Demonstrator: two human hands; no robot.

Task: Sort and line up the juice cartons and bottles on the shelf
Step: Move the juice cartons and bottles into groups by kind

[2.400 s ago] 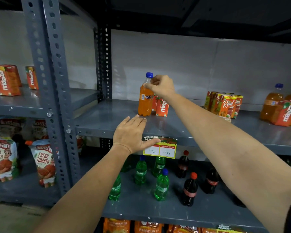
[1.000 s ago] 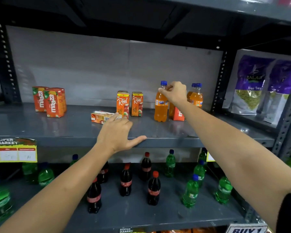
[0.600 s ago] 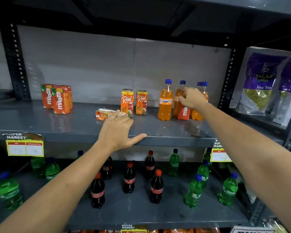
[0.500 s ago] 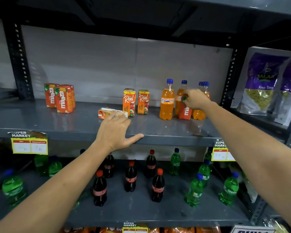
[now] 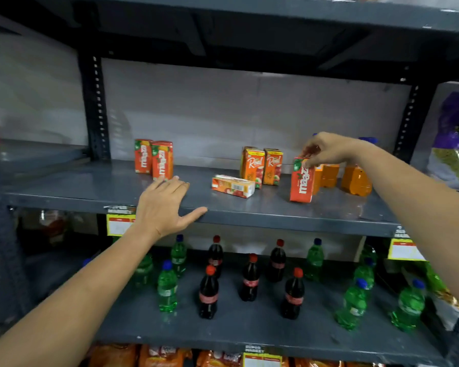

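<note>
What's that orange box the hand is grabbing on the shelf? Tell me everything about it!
It is a Maaza juice carton, a tall orange-red box that looks like coated card, with white letters running up its side and a bit of green at the top corner. The right hand pinches its top, and it leans a little. Its bottom rests on the grey metal shelf, in front of the orange soda bottles and right of the Real cartons.

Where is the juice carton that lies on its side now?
The fallen carton lies mid-shelf on the middle shelf, just left of the two upright Real cartons.
</note>
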